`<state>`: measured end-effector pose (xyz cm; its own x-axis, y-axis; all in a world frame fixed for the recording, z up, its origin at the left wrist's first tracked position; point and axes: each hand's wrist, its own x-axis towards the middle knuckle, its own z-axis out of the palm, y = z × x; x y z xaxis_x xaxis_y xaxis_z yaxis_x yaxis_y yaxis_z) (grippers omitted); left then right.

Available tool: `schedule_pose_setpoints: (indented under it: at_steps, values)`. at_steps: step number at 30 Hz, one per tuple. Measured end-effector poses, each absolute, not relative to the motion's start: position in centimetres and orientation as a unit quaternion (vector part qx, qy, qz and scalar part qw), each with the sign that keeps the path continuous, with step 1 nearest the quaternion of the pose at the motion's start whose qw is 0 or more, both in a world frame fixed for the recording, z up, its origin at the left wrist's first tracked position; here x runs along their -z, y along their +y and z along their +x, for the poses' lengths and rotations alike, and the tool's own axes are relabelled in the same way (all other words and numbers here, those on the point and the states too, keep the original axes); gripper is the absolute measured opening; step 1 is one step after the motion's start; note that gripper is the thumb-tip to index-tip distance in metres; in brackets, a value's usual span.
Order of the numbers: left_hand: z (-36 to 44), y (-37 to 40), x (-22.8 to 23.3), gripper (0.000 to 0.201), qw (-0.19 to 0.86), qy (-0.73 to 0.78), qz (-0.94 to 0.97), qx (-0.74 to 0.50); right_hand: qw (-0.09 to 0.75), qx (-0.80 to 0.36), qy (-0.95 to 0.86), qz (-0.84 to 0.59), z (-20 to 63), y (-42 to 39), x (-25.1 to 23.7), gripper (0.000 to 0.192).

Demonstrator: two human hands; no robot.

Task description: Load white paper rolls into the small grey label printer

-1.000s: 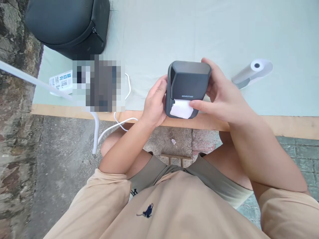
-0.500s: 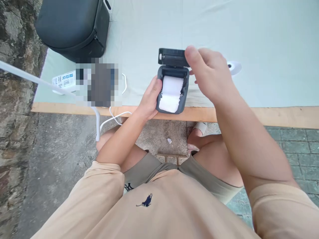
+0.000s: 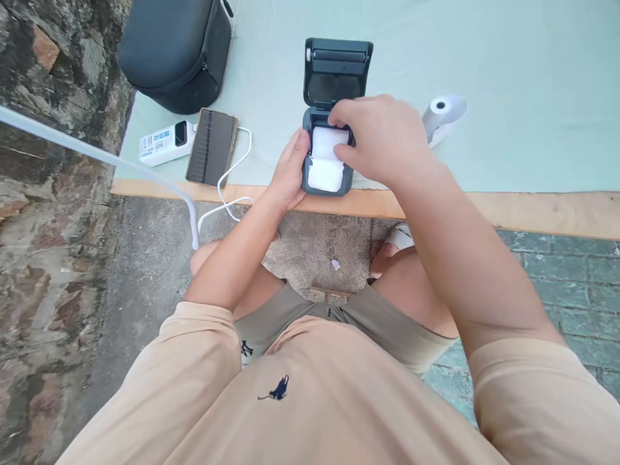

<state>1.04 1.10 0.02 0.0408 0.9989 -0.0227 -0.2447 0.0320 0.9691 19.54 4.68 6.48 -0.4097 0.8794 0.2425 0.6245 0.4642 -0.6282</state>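
Note:
A small dark grey portable printer (image 3: pixel 346 186) is at the table's front edge, its lid (image 3: pixel 335 85) swung fully back. My left hand (image 3: pixel 289 173) grips the printer's left side, thumb along the rim. Inside the compartment sits a white paper roll (image 3: pixel 328 139), with a torn-edged paper end (image 3: pixel 325 176) lying over the front of the printer. From the right my right hand (image 3: pixel 385 135) reaches in, its index finger and thumb curled on the roll's right part. The other fingers of that hand are mostly hidden.
A second paper roll (image 3: pixel 440 108), partly unwound, stands right of my right hand. On the left are a phone (image 3: pixel 212 147), a white power bank (image 3: pixel 162 143), a white cable (image 3: pixel 249 143) and a black zip case (image 3: pixel 174 51). A white strap (image 3: pixel 97 143) crosses the left side.
My right hand has let go of the lid and moved down to the paper roll. The lid is now tilted further back. The view has shifted slightly.

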Motion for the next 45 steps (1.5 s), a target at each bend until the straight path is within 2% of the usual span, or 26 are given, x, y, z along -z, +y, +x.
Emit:
schedule_pose_setpoints:
  at_steps: [7, 11, 15, 18, 21, 24, 28, 32, 37, 40, 43, 45]
  values:
    - [0.7, 0.5, 0.2, 0.061, 0.579, 0.397, 0.469, -0.536, 0.212, -0.255, -0.788, -0.519, 19.2, 4.4, -6.4, 0.021]
    - [0.2, 0.0, 0.2, 0.067, 0.557, 0.412, 0.484, -0.534, 0.220, -0.295, -0.781, -0.505, 19.9, 2.9, -8.6, 0.036]
    - [0.2, -0.4, -0.4, 0.067, 0.562, 0.441, 0.442, -0.542, 0.300, -0.429, -0.708, -0.475, 20.7, 1.6, -10.8, 0.040]
    - [0.2, -0.4, -1.3, 0.050, 0.602, 0.452, 0.374, -0.542, 0.421, -0.521, -0.553, -0.495, 20.8, 1.6, -10.9, 0.040]
    - [0.1, -0.1, -2.1, 0.038, 0.655, 0.441, 0.314, -0.528, 0.461, -0.556, -0.443, -0.532, 20.7, 2.5, -9.6, 0.050]
    - [-0.2, 0.1, -2.4, 0.033, 0.683, 0.416, 0.287, -0.527, 0.445, -0.558, -0.429, -0.554, 20.6, 3.3, -8.0, 0.047]
    - [-0.7, 0.1, -2.2, 0.039, 0.694, 0.398, 0.290, -0.525, 0.434, -0.553, -0.458, -0.543, 20.3, 3.7, -6.5, 0.037]
    - [-0.9, 0.0, -2.2, 0.041, 0.704, 0.391, 0.269, -0.529, 0.471, -0.529, -0.464, -0.532, 20.4, 3.6, -6.6, 0.036]
    - [-0.7, -0.1, -2.6, 0.048, 0.703, 0.383, 0.215, -0.559, 0.480, -0.315, -0.578, -0.580, 21.4, 3.4, -6.5, 0.033]
    - [-0.5, -0.1, -2.9, 0.048, 0.703, 0.381, 0.190, -0.570, 0.423, -0.232, -0.617, -0.622, 22.1, 3.6, -5.6, 0.043]
    - [-0.4, -0.1, -3.0, 0.050, 0.706, 0.379, 0.183, -0.569, 0.252, -0.184, -0.644, -0.699, 22.4, 3.9, -4.7, 0.044]
    - [-0.4, -0.1, -2.9, 0.050, 0.710, 0.380, 0.186, -0.563, 0.177, -0.170, -0.668, -0.703, 22.6, 3.8, -4.7, 0.049]
